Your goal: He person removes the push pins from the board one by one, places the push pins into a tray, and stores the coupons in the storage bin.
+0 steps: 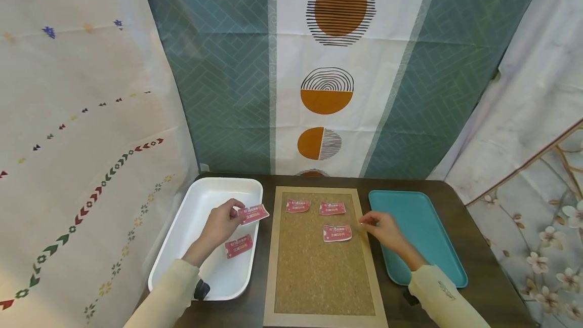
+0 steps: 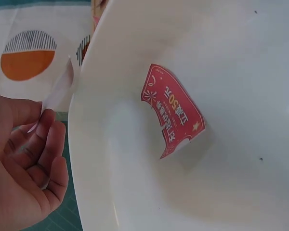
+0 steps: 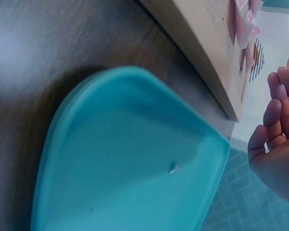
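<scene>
Over the right side of the white tray [image 1: 170, 239], my left hand [image 1: 220, 224] pinches a red paper coupon [image 1: 253, 213] between thumb and fingers. The left wrist view shows that coupon nearly edge-on. A second coupon [image 2: 176, 113] lies in the tray, slightly curled. Three coupons are on the framed corkboard [image 1: 314, 277]: two along the top and one [image 1: 337, 233] lower right. At the board's right edge, my right hand [image 1: 387, 229] holds thumb and forefinger together on a tiny pale thing, too small to identify.
A teal tray [image 1: 412, 216] stands right of the corkboard, partly under my right forearm. In it lies a tiny pin-like thing [image 3: 174, 168]. Dark tabletop [image 1: 487, 277] shows around the trays. Fabric hangings [image 1: 227, 90] close off the back and sides.
</scene>
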Demonstrator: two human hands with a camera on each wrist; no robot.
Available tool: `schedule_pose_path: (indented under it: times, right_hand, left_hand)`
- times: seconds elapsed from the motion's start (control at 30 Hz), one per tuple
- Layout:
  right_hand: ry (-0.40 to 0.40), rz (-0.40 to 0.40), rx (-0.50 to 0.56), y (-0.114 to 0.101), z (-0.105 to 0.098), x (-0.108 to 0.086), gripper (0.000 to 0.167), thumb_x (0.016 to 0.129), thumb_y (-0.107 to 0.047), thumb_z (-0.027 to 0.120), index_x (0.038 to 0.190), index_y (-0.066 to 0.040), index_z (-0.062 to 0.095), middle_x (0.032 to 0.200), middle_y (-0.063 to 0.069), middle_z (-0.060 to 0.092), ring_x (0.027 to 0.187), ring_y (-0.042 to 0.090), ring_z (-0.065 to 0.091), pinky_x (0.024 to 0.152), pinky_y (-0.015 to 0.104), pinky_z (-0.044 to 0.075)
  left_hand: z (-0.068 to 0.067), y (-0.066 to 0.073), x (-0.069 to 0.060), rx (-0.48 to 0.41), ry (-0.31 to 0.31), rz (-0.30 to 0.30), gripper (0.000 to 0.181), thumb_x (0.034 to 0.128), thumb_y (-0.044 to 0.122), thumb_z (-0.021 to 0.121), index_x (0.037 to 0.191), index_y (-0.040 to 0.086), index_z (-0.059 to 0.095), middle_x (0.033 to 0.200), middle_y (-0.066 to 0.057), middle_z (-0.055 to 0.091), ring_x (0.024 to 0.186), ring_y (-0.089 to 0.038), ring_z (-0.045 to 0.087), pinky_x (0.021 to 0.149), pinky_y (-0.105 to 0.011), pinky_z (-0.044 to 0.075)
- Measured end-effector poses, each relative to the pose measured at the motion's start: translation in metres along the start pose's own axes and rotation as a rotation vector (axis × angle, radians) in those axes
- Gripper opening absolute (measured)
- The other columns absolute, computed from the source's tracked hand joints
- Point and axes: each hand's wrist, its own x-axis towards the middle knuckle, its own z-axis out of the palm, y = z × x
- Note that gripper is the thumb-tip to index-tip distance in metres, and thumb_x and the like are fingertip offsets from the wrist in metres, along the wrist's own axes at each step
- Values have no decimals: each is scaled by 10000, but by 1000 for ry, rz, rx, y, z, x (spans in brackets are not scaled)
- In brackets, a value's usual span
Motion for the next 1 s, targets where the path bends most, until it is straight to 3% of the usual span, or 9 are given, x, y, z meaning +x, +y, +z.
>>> schedule_pose_path:
  times: [0.27,0.63,0.73,1.0]
  right_hand:
    - [35,-12,-13,7,-12,-12,82,926,-25,761,1005,-17,784,897,42,763,781,69,602,674,284,502]
    - [22,60,-54,20,-27,-23,85,945,-52,766,1023,-26,789,922,26,770,836,93,615,708,293,491]
    - [18,92,-42,25,-29,-26,88,954,-58,759,1031,-26,785,935,43,764,847,109,620,658,293,518]
    - [17,151,-72,40,-33,-34,67,947,-52,766,1008,-31,783,923,52,765,815,109,632,683,295,515]
  left_hand:
    - [-7,-12,-4,45,-14,-41,294,987,192,745,1248,77,673,845,-32,688,684,-169,607,625,-280,528]
    - [-11,-24,-7,63,-46,-109,298,970,149,753,1240,51,675,861,-53,693,711,-180,611,653,-299,543]
    - [-12,-27,-7,79,-76,-121,299,964,140,755,1234,37,677,849,-55,674,714,-183,596,643,-306,531]
    - [-13,-36,-10,129,-174,-151,282,953,130,758,1208,35,685,867,-65,652,750,-194,590,644,-319,522]
